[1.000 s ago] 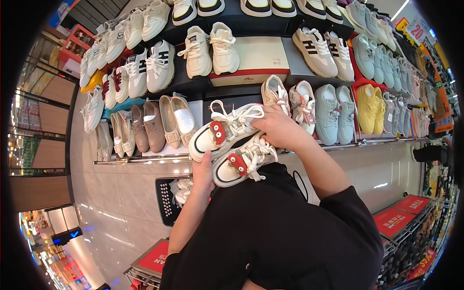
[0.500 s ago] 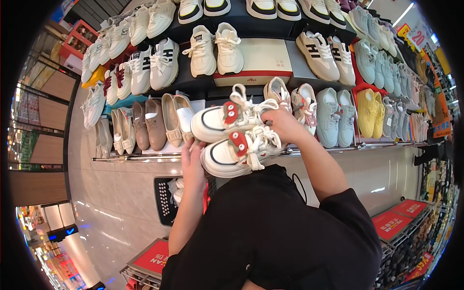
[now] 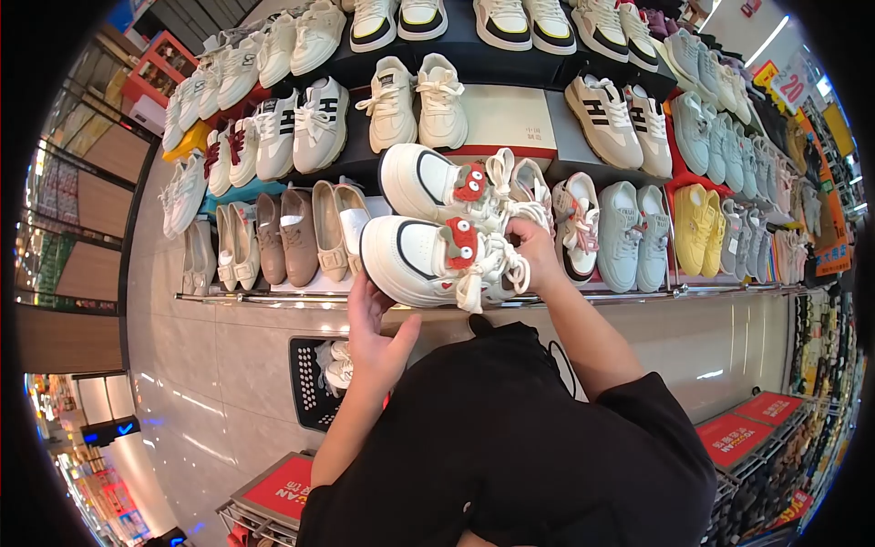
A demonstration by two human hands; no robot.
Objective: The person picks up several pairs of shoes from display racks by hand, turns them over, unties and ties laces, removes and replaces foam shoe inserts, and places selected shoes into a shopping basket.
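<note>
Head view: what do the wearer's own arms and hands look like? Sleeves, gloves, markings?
Left hand and right hand are bare: no gloves. Right sleeve is black, short, ending near the elbow. No watch or markings visible on either forearm.

The floor (image 3: 200,360) is of grey tiles w/ bright reflections (image 3: 208,446). On L side, there are wood-col. panels (image 3: 68,345), one above another; at upper R, a white ceiling lt. strip (image 3: 768,41).

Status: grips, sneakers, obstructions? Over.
Right grip holding white sneakers near heels. Left grip open by nearer toe, contact unclear. Toes point left. Displayed shoes beyond, nothing visibly blocking.
</note>
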